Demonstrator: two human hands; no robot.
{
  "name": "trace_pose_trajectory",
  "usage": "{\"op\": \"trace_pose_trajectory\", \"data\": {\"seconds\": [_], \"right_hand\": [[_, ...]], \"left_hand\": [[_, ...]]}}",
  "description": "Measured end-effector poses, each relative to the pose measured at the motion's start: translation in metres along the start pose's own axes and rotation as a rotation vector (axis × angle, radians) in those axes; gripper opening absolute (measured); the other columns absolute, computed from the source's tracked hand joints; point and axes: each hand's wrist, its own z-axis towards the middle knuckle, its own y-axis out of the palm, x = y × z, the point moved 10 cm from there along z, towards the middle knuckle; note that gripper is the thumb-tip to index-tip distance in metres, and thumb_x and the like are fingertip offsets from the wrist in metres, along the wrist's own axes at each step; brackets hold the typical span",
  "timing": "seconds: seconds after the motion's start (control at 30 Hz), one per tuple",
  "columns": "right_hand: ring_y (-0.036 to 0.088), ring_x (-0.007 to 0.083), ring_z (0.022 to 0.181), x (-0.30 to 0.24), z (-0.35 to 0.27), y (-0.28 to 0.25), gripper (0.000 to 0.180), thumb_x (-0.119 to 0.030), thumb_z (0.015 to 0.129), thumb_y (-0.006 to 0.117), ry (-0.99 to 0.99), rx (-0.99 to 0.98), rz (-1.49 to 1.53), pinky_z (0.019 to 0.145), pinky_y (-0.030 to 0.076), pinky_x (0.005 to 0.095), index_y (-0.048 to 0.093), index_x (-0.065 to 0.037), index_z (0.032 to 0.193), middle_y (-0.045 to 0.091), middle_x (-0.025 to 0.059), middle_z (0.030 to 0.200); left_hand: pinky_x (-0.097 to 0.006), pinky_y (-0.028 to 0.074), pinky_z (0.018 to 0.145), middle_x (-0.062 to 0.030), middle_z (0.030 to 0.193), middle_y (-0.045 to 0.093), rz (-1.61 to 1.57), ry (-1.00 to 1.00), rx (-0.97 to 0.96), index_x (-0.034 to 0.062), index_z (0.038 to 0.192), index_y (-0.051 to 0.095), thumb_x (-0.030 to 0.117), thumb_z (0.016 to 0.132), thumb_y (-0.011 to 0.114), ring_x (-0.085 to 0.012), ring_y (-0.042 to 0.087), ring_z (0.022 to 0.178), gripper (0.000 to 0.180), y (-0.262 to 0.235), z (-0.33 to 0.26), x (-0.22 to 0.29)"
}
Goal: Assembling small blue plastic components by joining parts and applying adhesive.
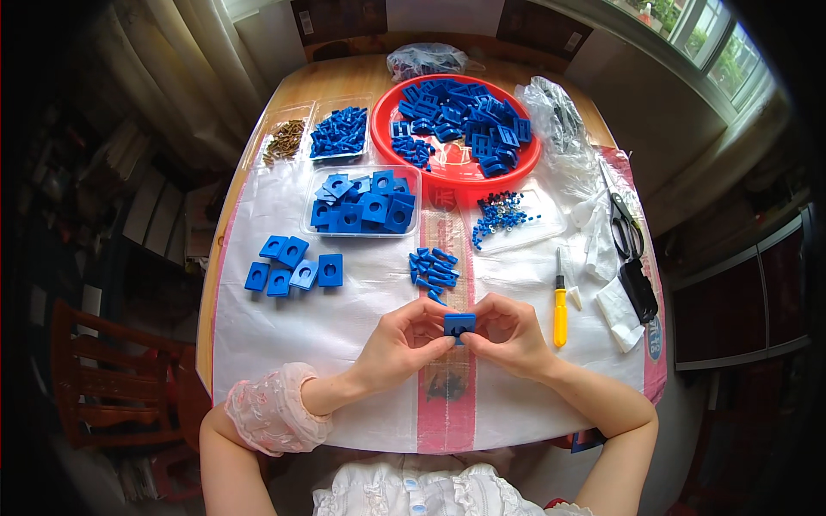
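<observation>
Blue block (pixel 459 325) pinched btwn both hands, L (pixel 402 344) & R (pixel 509 337).

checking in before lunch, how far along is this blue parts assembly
Looks early. Done: six blue square pieces set out left of the hands. In hand: one blue block pinched between left hand and right hand. Left: the full red bowl and clear tray.
</observation>
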Motion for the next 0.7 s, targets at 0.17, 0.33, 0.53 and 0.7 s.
{"op": "trace_pose_trajectory", "data": {"seconds": [0.17,0.33,0.53,0.7], "right_hand": [[0.064,0.0073,0.082,0.0015,-0.0005,-0.0007,0.016,0.003,0.084,0.069,0.009,0.002,0.009,0.070,0.052,0.0218,0.061,0.002,0.099,0.067,0.0047,0.090],[0.064,0.0070,0.082,0.0010,-0.0006,-0.0009,0.016,0.003,0.084,0.069,0.015,0.003,-0.007,0.069,0.052,0.0219,0.060,0.002,0.098,0.067,0.0048,0.089],[0.061,0.0053,0.079,-0.0009,-0.0007,-0.0001,0.013,0.003,0.085,0.067,0.019,-0.007,-0.014,0.066,0.049,0.0213,0.060,0.001,0.095,0.065,0.0027,0.085],[0.057,0.0039,0.076,-0.0011,-0.0006,-0.0022,0.010,0.002,0.087,0.065,0.031,0.001,-0.028,0.062,0.046,0.0212,0.059,0.002,0.095,0.063,0.0016,0.082]], "left_hand": [[-0.027,0.053,0.085,-0.0066,0.101,0.066,-0.013,-0.004,0.000,0.0009,0.112,0.056,-0.001,0.088,0.065,-0.0118,0.065,0.093,0.026,0.0008,0.0001,0.0015],[-0.028,0.053,0.086,-0.0074,0.102,0.066,-0.016,-0.008,-0.006,0.0005,0.112,0.056,-0.002,0.088,0.065,-0.0126,0.065,0.095,0.026,0.0009,0.0007,0.0001],[-0.028,0.053,0.087,-0.0080,0.102,0.066,0.030,0.004,-0.009,-0.0003,0.112,0.056,-0.002,0.087,0.065,-0.0132,0.065,0.096,0.027,0.0028,-0.0008,0.0028],[-0.028,0.053,0.087,-0.0075,0.102,0.066,0.042,-0.031,-0.007,0.0005,0.116,0.056,-0.002,0.086,0.065,-0.0130,0.065,0.095,0.031,0.0030,-0.0025,-0.0009]]}}
